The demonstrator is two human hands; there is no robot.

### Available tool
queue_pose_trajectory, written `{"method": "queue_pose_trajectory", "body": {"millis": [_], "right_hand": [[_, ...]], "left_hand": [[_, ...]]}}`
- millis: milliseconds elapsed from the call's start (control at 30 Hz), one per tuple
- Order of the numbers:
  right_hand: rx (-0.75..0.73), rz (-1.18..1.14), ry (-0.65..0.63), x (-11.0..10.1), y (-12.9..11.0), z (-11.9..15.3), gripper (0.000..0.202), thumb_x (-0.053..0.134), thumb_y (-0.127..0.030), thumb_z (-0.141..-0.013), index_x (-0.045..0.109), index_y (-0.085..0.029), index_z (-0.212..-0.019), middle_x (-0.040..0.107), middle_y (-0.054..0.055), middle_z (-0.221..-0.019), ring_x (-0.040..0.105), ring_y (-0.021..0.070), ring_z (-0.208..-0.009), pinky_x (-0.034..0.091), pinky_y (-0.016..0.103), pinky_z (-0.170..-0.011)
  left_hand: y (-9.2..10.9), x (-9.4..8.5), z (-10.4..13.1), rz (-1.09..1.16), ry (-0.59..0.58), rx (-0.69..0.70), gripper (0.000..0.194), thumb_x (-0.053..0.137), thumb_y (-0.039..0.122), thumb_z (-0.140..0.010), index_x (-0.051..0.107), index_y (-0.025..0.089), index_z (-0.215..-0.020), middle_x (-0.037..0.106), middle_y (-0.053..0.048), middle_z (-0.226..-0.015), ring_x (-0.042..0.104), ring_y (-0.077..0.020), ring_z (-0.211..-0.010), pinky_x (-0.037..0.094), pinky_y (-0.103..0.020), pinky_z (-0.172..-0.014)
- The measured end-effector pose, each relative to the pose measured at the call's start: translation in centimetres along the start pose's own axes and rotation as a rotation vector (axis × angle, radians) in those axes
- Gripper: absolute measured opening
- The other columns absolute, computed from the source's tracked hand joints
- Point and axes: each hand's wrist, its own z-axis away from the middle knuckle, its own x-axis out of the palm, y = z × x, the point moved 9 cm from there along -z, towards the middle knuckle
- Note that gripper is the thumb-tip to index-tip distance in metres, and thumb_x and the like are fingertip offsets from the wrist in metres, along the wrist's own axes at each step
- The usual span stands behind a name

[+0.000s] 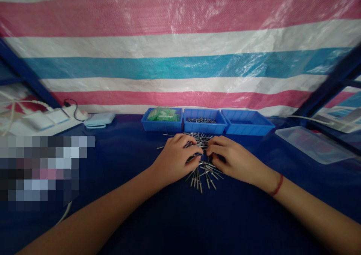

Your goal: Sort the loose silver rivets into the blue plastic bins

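Green packet [163, 114] being held in left blue bin [162, 126]; metal pins [201, 120] being held in middle blue bin [204, 128]; third blue bin [248, 129] alongside. On table [183, 225], rivet pile [208, 167] being flanked and partly covered by left hand [179, 155] and right hand [229, 155], both loosely curled; whether anything is being pinched cannot be told.

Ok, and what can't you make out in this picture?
All in the head view:
Metal pins in the pile: partly covered by the left hand and right hand, so their number, and whether any are gripped, can't be told.
Small pieces in the middle blue bin: too small to count.
Far left: masked by a pixelated patch.
Left forearm and right forearm: cut off by picture edges.
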Motion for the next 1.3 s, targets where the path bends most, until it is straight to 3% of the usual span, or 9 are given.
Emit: {"method": "queue_pose_trajectory", "body": {"millis": [200,433,800,967,1067,1167,1300], "right_hand": [[-0.016,0.072,-0.077,0.3,0.5,0.1,0.021,0.044,-0.014,-0.087,0.064,-0.018,-0.093,0.058,0.008,-0.091,0.056,0.0188,-0.084,0.045,0.035,-0.074],[0.018,0.126,-0.170,0.3,1.0,0.5,0.024,0.043,-0.018,-0.089,0.066,-0.020,-0.096,0.060,0.006,-0.085,0.058,0.0185,-0.076,0.045,0.034,-0.068],[0.193,-0.081,-0.093,1.1,2.3,0.2,0.016,0.048,-0.019,-0.086,0.064,-0.019,-0.086,0.060,0.004,-0.081,0.057,0.0159,-0.075,0.044,0.029,-0.067],[0.255,-0.146,0.013,1.3,2.6,0.2,0.016,0.046,-0.016,-0.086,0.061,-0.018,-0.079,0.056,0.005,-0.082,0.054,0.0167,-0.075,0.043,0.031,-0.069],[0.232,-0.190,0.133,0.6,2.0,0.1,0.015,0.045,-0.016,-0.087,0.059,-0.016,-0.080,0.055,0.006,-0.085,0.053,0.0184,-0.083,0.043,0.034,-0.076],[0.261,-0.354,0.297,-0.8,1.8,0.4,0.011,0.047,-0.021,-0.087,0.057,-0.017,-0.084,0.057,0.006,-0.086,0.053,0.0174,-0.083,0.043,0.033,-0.077],[0.346,-0.667,0.290,-0.6,1.7,0.5,0.014,0.050,-0.031,-0.087,0.057,-0.018,-0.088,0.059,0.004,-0.084,0.055,0.0159,-0.077,0.043,0.031,-0.071]], "left_hand": [[1.2,1.2,0.3,-0.046,-0.121,0.065,0.017,0.052,0.027,-0.086,0.068,0.026,-0.092,0.056,-0.005,-0.114,0.045,-0.0259,-0.110,0.037,-0.043,-0.088],[1.2,1.3,0.3,-0.027,-0.141,0.059,0.018,0.051,0.025,-0.086,0.067,0.026,-0.092,0.057,-0.005,-0.111,0.046,-0.0258,-0.109,0.037,-0.043,-0.087],[1.1,1.5,0.4,-0.023,-0.144,0.026,0.018,0.050,0.027,-0.087,0.066,0.025,-0.095,0.057,-0.004,-0.114,0.046,-0.0239,-0.109,0.036,-0.041,-0.089],[1.0,1.5,0.4,-0.001,-0.126,0.012,0.016,0.052,0.025,-0.086,0.065,0.025,-0.094,0.057,-0.003,-0.112,0.047,-0.0230,-0.109,0.036,-0.041,-0.089],[0.6,1.1,0.4,0.013,-0.049,-0.045,0.018,0.053,0.025,-0.085,0.061,0.024,-0.101,0.056,-0.004,-0.114,0.046,-0.0236,-0.110,0.036,-0.042,-0.091],[-0.4,-0.1,0.5,0.046,0.110,-0.136,0.031,0.058,0.029,-0.082,0.054,0.023,-0.113,0.054,-0.007,-0.117,0.044,-0.0247,-0.112,0.036,-0.043,-0.094],[-0.4,-1.3,0.5,0.155,0.232,-0.112,0.031,0.062,0.033,-0.081,0.055,0.021,-0.109,0.055,-0.007,-0.111,0.047,-0.0224,-0.108,0.037,-0.041,-0.094]]}}
